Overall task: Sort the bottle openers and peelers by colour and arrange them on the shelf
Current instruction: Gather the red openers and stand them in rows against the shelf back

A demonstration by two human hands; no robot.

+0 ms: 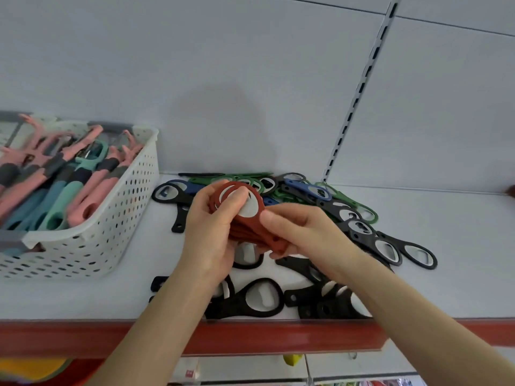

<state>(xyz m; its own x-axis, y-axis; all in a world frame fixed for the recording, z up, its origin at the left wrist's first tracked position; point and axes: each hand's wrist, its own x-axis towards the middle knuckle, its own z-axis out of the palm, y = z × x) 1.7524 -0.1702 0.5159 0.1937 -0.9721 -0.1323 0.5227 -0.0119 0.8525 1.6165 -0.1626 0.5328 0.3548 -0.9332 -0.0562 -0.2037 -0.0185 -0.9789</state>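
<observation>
Holding a stack of red bottle openers [269, 238] right of the white basket [92, 227], your left hand [211, 227] has its grip curled round their rounded heads, while your right hand [303, 232] pinches the handle ends. Pink and teal peelers [55, 185] fill that basket. Black, green and blue loose openers [359, 232] lie heaped on the shelf [446, 218] to its right, beneath your hands.

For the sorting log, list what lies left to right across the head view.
The white basket of peelers → left hand → red bottle openers → right hand → black bottle openers at the far right.
</observation>
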